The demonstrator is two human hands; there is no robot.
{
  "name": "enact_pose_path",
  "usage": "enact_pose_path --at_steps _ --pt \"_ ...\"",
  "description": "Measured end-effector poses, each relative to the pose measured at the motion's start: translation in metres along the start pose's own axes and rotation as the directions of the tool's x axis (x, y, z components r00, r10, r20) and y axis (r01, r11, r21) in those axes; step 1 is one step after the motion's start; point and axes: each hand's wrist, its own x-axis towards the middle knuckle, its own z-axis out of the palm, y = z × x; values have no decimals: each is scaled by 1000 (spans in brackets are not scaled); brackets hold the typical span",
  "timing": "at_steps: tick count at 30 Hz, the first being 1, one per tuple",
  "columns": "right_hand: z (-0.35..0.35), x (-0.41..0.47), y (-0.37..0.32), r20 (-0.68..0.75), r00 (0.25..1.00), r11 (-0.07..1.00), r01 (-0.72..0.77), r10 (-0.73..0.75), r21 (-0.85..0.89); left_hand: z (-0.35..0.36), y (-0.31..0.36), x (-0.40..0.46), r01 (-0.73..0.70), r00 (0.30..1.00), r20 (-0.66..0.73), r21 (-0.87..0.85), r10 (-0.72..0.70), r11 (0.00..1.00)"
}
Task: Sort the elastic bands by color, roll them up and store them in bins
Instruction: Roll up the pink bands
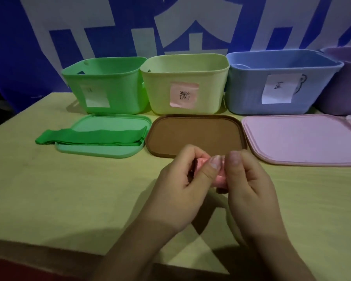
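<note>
A small pink elastic band roll (221, 176) sits between both hands above the table's middle. My left hand (182, 183) pinches its left end with thumb and curled fingers. My right hand (249, 185) grips its right side, thumb on top. Most of the roll is hidden by the fingers. Green elastic bands (93, 136) lie flat and stacked across a green lid (109, 153). Behind stand a green bin (107, 84), a pale yellow bin (190, 96) with a pink label, a blue bin (282, 82) with a white label, and part of a purple bin (346, 82).
A brown lid (195, 134) lies in front of the yellow bin and a pink lid (304, 138) in front of the blue one. The wooden table (69, 199) ends at a front edge near my forearms. A blue and white banner hangs behind.
</note>
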Motion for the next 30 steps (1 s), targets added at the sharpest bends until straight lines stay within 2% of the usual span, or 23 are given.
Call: enact_pose_path --at_steps 4,7,11,14,18,22,26,30 --pt "10 34 -25 236 970 992 -78 51 104 -34 23 35 181 982 -21 -142 -186 973" --pt "11 62 -55 332 941 985 -116 67 130 -58 44 60 246 966 -14 -268 -259 932" --pt "17 110 -96 364 931 999 -15 32 -49 -80 71 92 337 935 55 -451 -351 826" --pt "22 152 -119 390 921 955 114 2 -274 -91 81 114 431 892 62 -421 -448 798" --pt "26 219 -131 357 934 845 166 32 -509 -104 84 138 466 856 -10 -415 -516 781" --pt "42 286 -104 351 931 664 201 98 -720 -114 79 157 446 861 -27 -439 -507 780" --pt "55 326 -59 396 876 411 265 275 -872 -120 72 174 446 874 -7 -385 -486 808" --pt "62 338 -26 393 800 330 259 453 -908 -123 58 186 478 865 22 -344 -502 808"
